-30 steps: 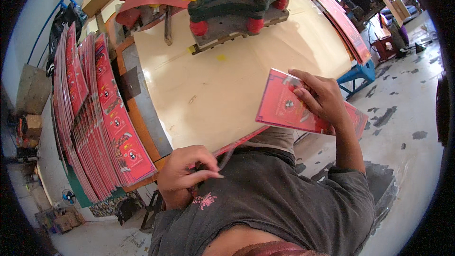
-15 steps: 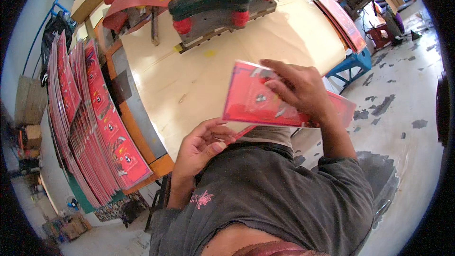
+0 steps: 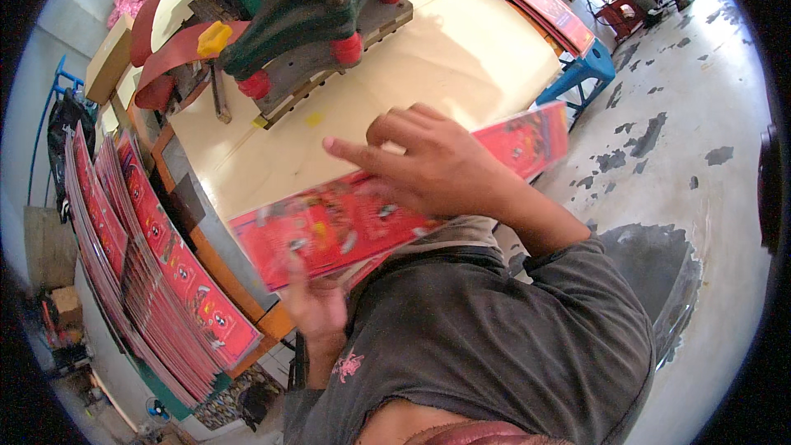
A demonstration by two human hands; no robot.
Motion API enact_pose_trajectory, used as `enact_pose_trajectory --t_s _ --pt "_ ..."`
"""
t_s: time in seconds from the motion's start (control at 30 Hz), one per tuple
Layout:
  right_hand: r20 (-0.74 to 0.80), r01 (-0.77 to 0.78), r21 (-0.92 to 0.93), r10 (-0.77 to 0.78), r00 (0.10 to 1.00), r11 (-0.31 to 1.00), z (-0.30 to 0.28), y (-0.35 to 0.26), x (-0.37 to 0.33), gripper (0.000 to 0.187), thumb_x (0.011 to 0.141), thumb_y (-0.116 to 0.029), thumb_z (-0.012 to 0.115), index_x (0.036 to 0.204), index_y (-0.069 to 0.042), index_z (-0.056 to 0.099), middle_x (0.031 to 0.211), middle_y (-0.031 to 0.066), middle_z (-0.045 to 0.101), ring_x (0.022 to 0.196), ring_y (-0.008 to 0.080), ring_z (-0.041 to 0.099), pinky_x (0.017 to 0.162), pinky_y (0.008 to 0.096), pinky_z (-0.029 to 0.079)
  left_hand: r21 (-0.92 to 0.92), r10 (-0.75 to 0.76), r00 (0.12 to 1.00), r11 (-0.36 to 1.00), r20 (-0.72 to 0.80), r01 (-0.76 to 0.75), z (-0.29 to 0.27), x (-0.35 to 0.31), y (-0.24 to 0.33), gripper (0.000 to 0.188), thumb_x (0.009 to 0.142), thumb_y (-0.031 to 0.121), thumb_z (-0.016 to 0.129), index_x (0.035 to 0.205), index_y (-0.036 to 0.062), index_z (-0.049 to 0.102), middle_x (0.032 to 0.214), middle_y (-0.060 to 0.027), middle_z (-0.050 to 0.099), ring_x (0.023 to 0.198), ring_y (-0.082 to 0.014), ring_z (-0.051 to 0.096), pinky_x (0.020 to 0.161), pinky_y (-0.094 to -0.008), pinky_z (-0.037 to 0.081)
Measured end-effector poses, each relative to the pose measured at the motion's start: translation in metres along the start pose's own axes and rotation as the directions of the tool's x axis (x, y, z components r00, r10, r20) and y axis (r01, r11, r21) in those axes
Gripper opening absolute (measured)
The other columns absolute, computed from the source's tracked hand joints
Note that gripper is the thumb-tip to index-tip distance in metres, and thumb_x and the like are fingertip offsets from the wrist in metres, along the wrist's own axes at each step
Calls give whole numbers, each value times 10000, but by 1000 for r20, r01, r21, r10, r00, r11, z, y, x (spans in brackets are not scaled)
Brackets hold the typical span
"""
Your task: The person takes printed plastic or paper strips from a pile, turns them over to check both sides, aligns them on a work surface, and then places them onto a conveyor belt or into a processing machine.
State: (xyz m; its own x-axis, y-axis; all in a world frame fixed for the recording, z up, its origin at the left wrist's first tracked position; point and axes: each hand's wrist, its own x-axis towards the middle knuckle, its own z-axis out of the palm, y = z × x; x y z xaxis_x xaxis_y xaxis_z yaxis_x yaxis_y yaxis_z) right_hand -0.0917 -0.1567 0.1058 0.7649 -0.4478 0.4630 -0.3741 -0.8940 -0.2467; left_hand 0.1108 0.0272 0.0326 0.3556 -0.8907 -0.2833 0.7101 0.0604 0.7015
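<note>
A long red printed strip, glossy and slightly blurred, slants across in front of my body over the table's near edge. Its lower left end is in my left hand, whose thumb seems to lie over the strip's face. My right hand is above the strip's middle, with one digit stretched to the left and the other fingers bent and apart. The hand covers part of the strip, and the right end sticks out beyond my wrist. Below it, a second red edge shows close to my waist.
A dark green machine with yellow knobs and red feet stands on the cream-covered table. Many similar red strips are stacked at the left, and more printed sheets lie along the far right, above a blue stool.
The strip has swung and moved left, and its left end has come into my left hand. My right hand has shifted left, with its fingers differently spread. The view has turned slightly.
</note>
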Motion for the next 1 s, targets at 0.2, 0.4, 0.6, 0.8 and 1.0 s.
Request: enact_pose_trajectory --t_s 0.2,0.4,0.6,0.8,1.0 --pt "-263 -182 -75 157 952 980 -31 27 -20 546 894 -224 812 1417 -119 693 1228 133 668 1104 327 669 953 413 538 -148 280 949 942 -145 -300 -69 11 59 585 1084 304 637 1582 65 444 1524 -175 592 1330 -352 641 1072 -547 581" --pt "-501 -518 220 551 667 827 -23 83 -57 365 1028 -237 717 1353 -70 707 1203 176 702 1113 280 698 915 401 581 -90 389 882 901 -265 -425 -84 14 88 506 1084 270 646 1512 30 523 1452 -144 660 1289 -273 668 1060 -461 592" --pt "-291 -526 642 812 506 558 11 132 -79 458 1111 -371 605 1428 -43 644 1145 126 734 981 164 697 835 313 569 -89 372 908 915 -192 -393 -78 1 92 490 1086 266 647 1503 33 540 1440 -139 668 1256 -254 681 1051 -418 591" --pt "-72 -569 711 847 527 414 23 141 -75 439 1140 -358 537 1327 8 693 910 44 705 733 89 601 700 259 497 26 472 801 866 -367 -499 -73 2 99 585 1068 298 669 1551 15 498 1508 -156 621 1293 -301 648 1034 -435 581" --pt "-105 -446 793 814 571 415 20 132 -83 344 1102 -251 601 1323 -8 702 834 27 696 752 73 610 668 232 459 119 522 781 849 -342 -515 -88 9 109 560 1097 290 626 1547 -13 489 1511 -157 617 1299 -266 645 1108 -423 545"
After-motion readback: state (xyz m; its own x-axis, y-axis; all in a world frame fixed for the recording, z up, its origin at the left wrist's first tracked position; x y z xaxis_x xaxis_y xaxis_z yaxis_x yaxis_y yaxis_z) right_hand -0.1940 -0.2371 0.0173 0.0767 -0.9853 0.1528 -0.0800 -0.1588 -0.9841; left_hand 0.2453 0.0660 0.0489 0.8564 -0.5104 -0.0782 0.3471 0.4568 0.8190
